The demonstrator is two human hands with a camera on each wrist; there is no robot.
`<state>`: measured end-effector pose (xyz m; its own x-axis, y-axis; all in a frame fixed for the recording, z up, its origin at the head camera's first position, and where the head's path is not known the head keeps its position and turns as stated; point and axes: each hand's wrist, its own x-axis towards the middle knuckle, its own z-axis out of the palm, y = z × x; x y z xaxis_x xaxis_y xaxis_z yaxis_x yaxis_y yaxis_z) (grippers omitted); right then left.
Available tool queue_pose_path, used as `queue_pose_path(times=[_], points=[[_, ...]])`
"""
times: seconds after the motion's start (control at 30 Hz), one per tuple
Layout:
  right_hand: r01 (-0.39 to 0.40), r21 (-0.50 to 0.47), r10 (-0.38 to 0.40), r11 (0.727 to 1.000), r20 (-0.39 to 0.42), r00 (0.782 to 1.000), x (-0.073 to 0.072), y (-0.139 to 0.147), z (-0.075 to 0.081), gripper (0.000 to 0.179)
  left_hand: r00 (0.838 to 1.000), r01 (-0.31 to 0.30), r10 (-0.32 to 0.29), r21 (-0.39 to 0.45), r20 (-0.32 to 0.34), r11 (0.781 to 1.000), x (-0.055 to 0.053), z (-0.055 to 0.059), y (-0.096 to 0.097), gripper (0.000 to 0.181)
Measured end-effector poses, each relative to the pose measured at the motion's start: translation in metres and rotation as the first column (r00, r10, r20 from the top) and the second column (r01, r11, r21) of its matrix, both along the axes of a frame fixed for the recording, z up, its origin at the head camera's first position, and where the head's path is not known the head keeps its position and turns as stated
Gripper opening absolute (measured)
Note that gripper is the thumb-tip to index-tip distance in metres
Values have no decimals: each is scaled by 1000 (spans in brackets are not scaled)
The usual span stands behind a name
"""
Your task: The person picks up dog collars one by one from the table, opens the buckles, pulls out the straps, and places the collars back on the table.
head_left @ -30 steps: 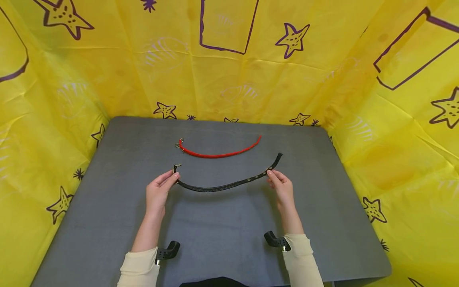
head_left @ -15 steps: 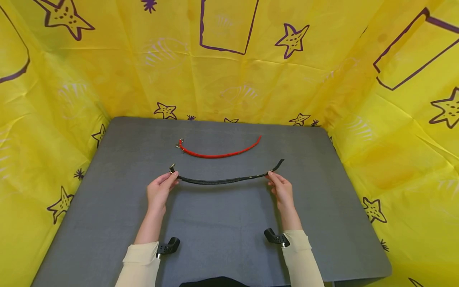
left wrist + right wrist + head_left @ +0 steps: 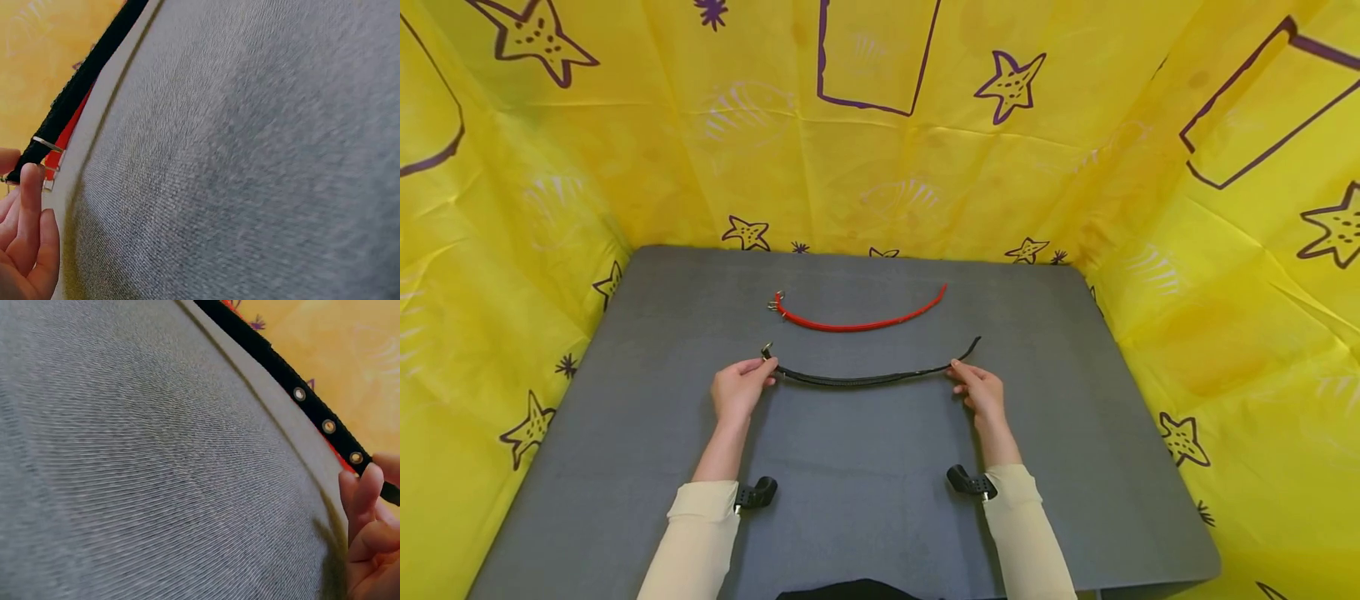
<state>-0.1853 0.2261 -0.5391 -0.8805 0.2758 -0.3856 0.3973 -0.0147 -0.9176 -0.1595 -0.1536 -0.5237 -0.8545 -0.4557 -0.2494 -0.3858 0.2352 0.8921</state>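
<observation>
A black collar [image 3: 861, 382] with a metal buckle [image 3: 767, 348] stretches between my two hands, sagging slightly in the middle. My left hand [image 3: 739, 390] pinches it beside the buckle, thumb and fingertips on the strap. At the other end my right hand [image 3: 981, 392] pinches the strap near its eyelets, leaving the free tip sticking out past the fingers. In the right wrist view several metal eyelets [image 3: 329, 426] line the strap close to the fingertips. Behind it a red collar [image 3: 857, 327] lies curved on the table, its metal fittings at the left end.
The grey table [image 3: 865, 517] carries both collars' area and ends at a yellow curtain [image 3: 880, 150] with starfish drawings, which surrounds it at the back and both sides. Black wrist cameras [image 3: 756, 492] are strapped over the cream sleeves [image 3: 696, 542].
The black collar has turned more edge-on and its middle has moved away from me. My right hand has shifted slightly left, and both forearms have moved forward. The red collar stays put.
</observation>
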Motion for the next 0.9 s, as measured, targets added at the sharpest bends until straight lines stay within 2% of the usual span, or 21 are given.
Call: queue_pose_path(times=[0.27,0.5,0.9], points=[[-3,-2,3,1000,-13,1000,-10,-4,-7,39,997,43,-33,-160,68,986,-4,-5,-3,42],[21,-39,-22,999,-19,1000,-12,-7,-7,37,998,55,-42,-317,48,947,-4,-9,-3,35],[0,0,0,1000,-42,999,-17,-9,-6,38,999,30,-16,-393,37,919,-6,-13,0,34]])
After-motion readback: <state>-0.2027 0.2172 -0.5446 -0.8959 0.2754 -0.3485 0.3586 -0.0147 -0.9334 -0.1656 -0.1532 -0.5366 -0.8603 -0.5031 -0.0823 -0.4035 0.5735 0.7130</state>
